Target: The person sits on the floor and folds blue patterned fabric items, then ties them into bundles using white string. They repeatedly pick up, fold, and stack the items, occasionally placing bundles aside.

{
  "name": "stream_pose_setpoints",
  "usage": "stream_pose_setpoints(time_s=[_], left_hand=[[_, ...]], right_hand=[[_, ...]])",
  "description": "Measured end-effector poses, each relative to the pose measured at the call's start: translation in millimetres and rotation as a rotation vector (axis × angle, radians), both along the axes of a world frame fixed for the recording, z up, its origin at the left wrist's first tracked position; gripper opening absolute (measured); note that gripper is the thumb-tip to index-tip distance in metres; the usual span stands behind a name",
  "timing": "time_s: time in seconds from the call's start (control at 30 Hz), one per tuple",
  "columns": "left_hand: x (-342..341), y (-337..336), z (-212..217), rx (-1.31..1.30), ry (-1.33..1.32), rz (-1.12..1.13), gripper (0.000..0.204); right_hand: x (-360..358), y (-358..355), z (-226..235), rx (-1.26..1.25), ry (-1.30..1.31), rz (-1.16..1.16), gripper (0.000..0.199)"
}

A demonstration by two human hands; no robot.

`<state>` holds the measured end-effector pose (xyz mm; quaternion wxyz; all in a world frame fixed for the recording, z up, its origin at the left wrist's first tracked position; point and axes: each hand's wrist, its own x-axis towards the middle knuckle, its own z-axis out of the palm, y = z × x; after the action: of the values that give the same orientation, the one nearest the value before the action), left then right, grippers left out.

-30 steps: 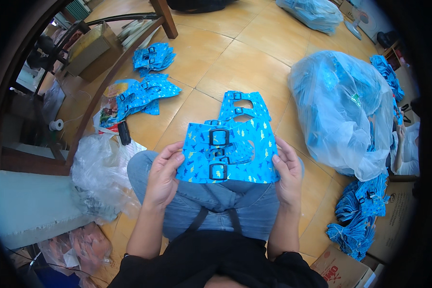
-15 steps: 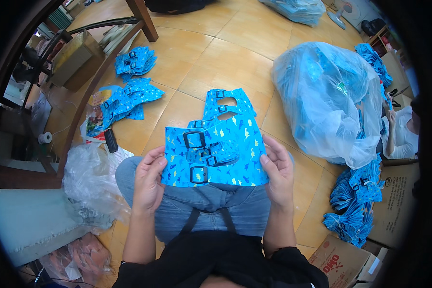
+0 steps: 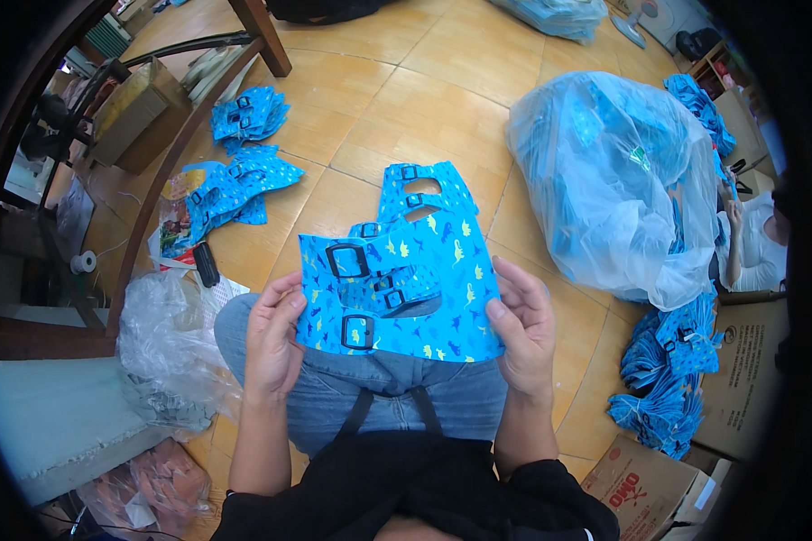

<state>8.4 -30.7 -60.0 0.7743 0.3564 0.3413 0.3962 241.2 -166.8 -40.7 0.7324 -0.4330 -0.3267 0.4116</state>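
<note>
We see a blue printed piece held up between the two hands, over the person's jeans, in the near middle of the scene. The left hand pinches its left edge and the right hand pinches its right edge, so the piece spans the gap between them. Two black buckles sit one beyond the other on its left half, and a cut-out opens at its middle; through that opening we see smaller blue cloth and more black buckles.

Both hands hold the piece with the thumbs uppermost and turned inward — the left thumb lies along the left edge, the right thumb presses near the right edge. The other fingers are bent, partly hidden on the left and loosely fanned on the right. The forearms rise from the near side, well apart.

Just beyond the held piece, and partly covered by it, we find more blue pieces on the tiled floor. To the far left lie two blue stacks, with a crumpled clear bag nearer us. On the right stands a big plastic bag of blue goods — nearer still, tied blue bundles and a cardboard box.
</note>
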Motion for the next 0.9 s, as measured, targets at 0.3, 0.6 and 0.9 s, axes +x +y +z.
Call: stream_pose_setpoints(time_s=[0.3, 0.6, 0.9], left_hand=[[-0.1, 1.9, 3.8, 0.011, 0.002, -0.010, 0.028], [-2.2, -2.0, -11.9, 0.272, 0.340, -0.090, 0.025], [-61.8, 21.0, -34.4, 0.621, 0.784, 0.351, 0.021]], right_hand=[[-0.9, 2.3, 0.9, 0.008, 0.007, 0.027, 0.042], [0.0, 1.9, -4.8, -0.270, 0.121, 0.111, 0.057], [9.1, 11.7, -21.9, -0.300, 0.043, -0.168, 0.054]])
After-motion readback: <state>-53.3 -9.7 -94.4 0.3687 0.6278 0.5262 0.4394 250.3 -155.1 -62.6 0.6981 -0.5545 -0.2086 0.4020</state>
